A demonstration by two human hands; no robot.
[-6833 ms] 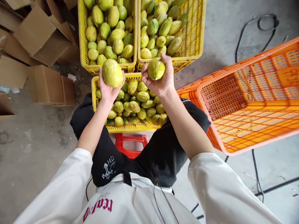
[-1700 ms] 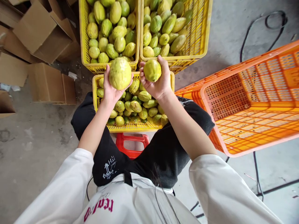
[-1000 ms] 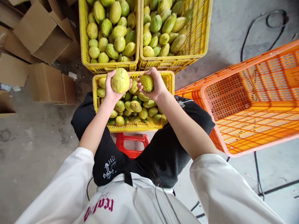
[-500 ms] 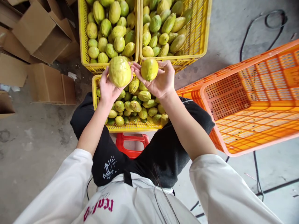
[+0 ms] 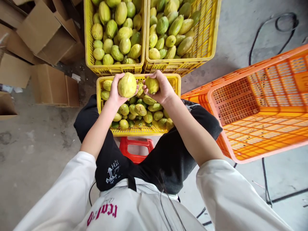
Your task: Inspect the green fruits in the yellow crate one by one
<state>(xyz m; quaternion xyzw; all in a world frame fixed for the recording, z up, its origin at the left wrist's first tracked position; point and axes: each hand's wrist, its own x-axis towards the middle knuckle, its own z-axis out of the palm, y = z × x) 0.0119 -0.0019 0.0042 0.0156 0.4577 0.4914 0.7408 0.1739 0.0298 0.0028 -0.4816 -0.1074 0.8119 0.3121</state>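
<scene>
My left hand [image 5: 116, 93] is closed round a large pale yellow papaya [image 5: 127, 85]. Close by on the right, my right hand [image 5: 164, 88] grips a smaller yellow-green papaya [image 5: 152, 85], its fingers curled behind the fruit. Both fruits are held apart from each other, above the near yellow crate [image 5: 141, 131]. That crate contains many green and yellow papayas [image 5: 140, 109], some with brown marks. My hands and forearms hide part of its contents.
Two more yellow crates, the left one [image 5: 115, 68] and the right one [image 5: 178, 61], stand beyond with papayas in them. An orange crate [image 5: 267, 154] lies at right. Cardboard boxes [image 5: 49, 85] are piled at left. A red stool [image 5: 124, 150] shows between my legs; a black cable [image 5: 252, 45] lies on the floor.
Compared with half a second ago, both hands have come down toward me over the near crate. My right hand's fingers, more spread before, are wrapped round the smaller papaya. Both fruits stay held.
</scene>
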